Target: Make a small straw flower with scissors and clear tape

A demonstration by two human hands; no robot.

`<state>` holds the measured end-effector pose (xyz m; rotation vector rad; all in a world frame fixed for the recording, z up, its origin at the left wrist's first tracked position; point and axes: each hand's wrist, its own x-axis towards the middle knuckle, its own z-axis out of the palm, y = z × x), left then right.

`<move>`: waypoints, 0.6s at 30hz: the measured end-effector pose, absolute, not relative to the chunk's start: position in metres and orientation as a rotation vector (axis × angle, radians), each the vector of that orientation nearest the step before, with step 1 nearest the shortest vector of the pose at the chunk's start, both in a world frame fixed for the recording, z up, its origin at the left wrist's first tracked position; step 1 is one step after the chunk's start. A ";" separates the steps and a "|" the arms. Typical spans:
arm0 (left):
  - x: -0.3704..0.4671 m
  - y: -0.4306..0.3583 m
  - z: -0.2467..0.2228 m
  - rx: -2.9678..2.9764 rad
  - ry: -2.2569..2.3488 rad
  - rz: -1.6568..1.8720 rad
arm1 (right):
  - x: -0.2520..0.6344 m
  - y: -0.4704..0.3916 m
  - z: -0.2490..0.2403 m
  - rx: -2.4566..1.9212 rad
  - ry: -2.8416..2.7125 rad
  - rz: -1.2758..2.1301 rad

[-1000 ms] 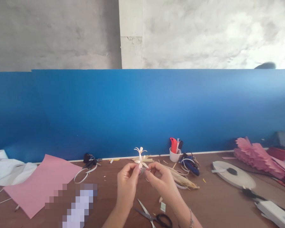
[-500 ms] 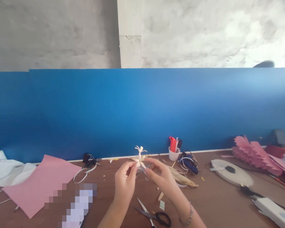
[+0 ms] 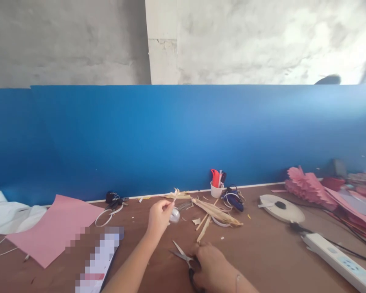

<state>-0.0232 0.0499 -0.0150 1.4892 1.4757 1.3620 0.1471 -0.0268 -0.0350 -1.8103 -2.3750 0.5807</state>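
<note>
Between its pinched fingers, my left hand holds a small pale flower-like piece upright above the table. My right hand is low over the brown table, its fingers curled at the black handles of the scissors. The scissors lie with their blades apart, pointing up and left. Part of the handles is hidden by my right hand, and whether it grips them or something else is unclear. Dry pale husk strips lie beyond my right hand. A small clear item rests just beside my left fingers.
Pink paper and white cloth lie at left. A white cup with pens stands by the blue partition. At right are a white roll, a power strip and pleated pink paper.
My right hand has left the flower-like piece and moved down to the scissors. My left hand still holds the piece. The camera view has shifted slightly.
</note>
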 end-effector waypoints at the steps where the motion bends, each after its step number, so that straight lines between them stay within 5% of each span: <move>1: -0.024 0.050 -0.016 1.371 1.449 1.359 | 0.142 -0.032 -0.040 -1.864 -2.433 0.510; 8: -0.025 0.043 -0.022 1.016 1.355 1.343 | 0.142 -0.034 -0.058 -1.921 -2.185 0.551; 14: -0.028 0.036 -0.022 0.778 1.212 1.370 | 0.157 -0.034 -0.061 -1.122 -1.293 1.776; 18: -0.025 0.028 -0.014 0.680 1.185 1.369 | 0.145 -0.040 -0.064 -0.827 -0.939 1.905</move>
